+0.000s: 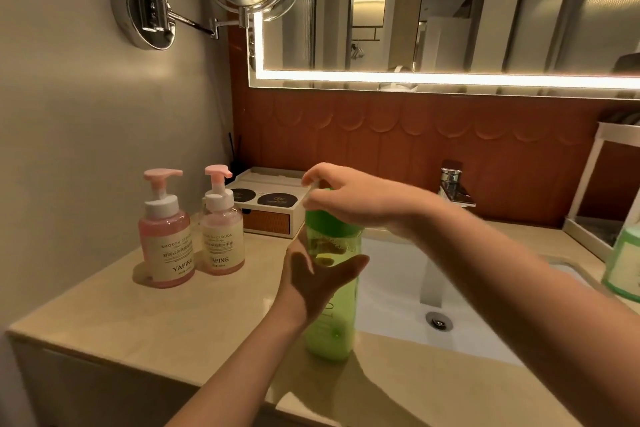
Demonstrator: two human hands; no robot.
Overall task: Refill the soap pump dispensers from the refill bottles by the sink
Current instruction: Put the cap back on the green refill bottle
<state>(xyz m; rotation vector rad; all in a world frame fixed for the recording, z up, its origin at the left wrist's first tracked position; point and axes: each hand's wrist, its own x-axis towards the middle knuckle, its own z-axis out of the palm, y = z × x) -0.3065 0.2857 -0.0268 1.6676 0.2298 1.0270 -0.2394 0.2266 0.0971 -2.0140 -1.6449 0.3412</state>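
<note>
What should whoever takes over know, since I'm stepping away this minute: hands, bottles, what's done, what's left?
Left hand grips the green refill bottle round its body, upright on the counter beside the sink.
Right hand pinches at its cap; whether the cap is loose cannot be told.
The left pink dispenser and right pink dispenser stand side by side at the counter's left, pumps on. A second green bottle stands at the right edge.
Done: refill bottle in hand.
Left: open it, take off the pumps, pour, refit them.
</note>
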